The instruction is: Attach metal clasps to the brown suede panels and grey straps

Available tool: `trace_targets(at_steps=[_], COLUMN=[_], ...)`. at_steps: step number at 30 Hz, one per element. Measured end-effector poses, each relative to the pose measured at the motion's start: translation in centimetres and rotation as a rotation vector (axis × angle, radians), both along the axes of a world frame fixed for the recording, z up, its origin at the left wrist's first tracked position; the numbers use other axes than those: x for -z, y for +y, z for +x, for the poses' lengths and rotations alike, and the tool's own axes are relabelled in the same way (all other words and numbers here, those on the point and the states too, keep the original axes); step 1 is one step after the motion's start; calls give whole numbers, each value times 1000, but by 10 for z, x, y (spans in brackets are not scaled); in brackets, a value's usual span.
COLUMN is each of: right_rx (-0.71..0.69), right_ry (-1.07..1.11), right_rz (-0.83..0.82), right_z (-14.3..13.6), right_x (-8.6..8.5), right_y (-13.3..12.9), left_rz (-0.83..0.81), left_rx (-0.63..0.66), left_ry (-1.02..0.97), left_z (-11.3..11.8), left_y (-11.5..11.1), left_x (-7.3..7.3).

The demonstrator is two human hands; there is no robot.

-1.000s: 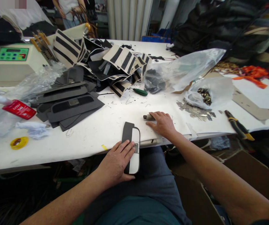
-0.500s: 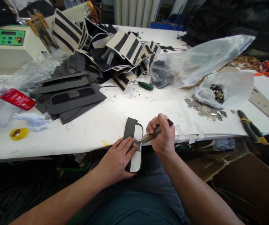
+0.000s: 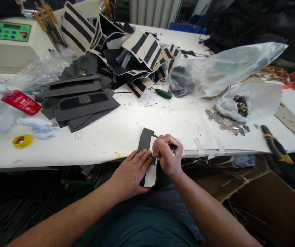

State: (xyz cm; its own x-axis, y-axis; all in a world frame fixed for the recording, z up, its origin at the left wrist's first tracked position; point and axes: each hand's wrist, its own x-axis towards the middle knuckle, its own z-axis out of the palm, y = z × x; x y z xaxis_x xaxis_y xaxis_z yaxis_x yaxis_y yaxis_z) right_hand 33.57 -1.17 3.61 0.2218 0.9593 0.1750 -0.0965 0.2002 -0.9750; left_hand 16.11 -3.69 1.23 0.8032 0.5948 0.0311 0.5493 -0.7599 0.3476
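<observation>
My left hand (image 3: 132,173) lies flat with fingers stretched over a dark grey foam-like panel (image 3: 145,139), steadying it at the table's front edge. White backing (image 3: 151,176) covers part of that panel, and a small metal plate (image 3: 154,158) sits midway along it, partly hidden by my fingers. Closed in a fist, my right hand (image 3: 168,154) grips a tapered grey-brown hand tool (image 3: 173,146). Only the tool's dark end shows clearly; its tip, down by the metal plate and my left fingertips, is mostly covered by my hand.
Similar grey panels (image 3: 85,104) are stacked at left, near a red glue bottle (image 3: 21,102) and yellow tape roll (image 3: 22,141). Striped pieces (image 3: 142,49) pile up behind. A green-handled tool (image 3: 163,93), metal plates (image 3: 226,122), plastic bags (image 3: 262,99) and pliers (image 3: 275,144) lie rightward.
My right hand has moved left and inward over the panel, bringing the tool against its middle near my left fingers. My left hand stays on the panel. The camera view has shifted slightly.
</observation>
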Motion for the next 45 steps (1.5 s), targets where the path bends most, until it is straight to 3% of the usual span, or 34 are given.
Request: trace_targets(at_steps=[8,15,20,24,27,30,32,35,39,41,43,45], right_rx=[-42,-33,-40,16,85,-93,-155,-259,-677,-836,-927,-866], right_ry=[63,-96,-113,-238,-323,-182,-69,-163,-542,-659,-747,-818], right_rz=[258,136,145,-54,-368,-645,-696,-628,-521,-476,-432,-356], right_z=[3,1,5,24,34,30,26,39,77,88,92,92], right_x=[-34,-5,-8,-9,5,25,30,12,-40,-60,-73,-79], right_y=[-11,-13,-12,-36,-68,-93,-99,-95,-78,-64,-47,-29], left_rz=[5,-11,5,25,57,93,121,184,197,41,-243,-569], left_rx=[-10,-23,-35,-35,-41,-69,-79,-89,-173,-173,-190,-286], left_ry=[-48,-46,-17,-10,-23,-27,-34,-97,-202,-224,-223,-258], left_z=[-2,0,1,1,3,6,6,-1,-10,-10,-7,-3], left_y=[-3,-3,-4,-5,-7,-14,-21,-31,-33,-30,-28,-28], left_x=[5,5,3,1,3,8,6,-7,-33,-39,-37,-29])
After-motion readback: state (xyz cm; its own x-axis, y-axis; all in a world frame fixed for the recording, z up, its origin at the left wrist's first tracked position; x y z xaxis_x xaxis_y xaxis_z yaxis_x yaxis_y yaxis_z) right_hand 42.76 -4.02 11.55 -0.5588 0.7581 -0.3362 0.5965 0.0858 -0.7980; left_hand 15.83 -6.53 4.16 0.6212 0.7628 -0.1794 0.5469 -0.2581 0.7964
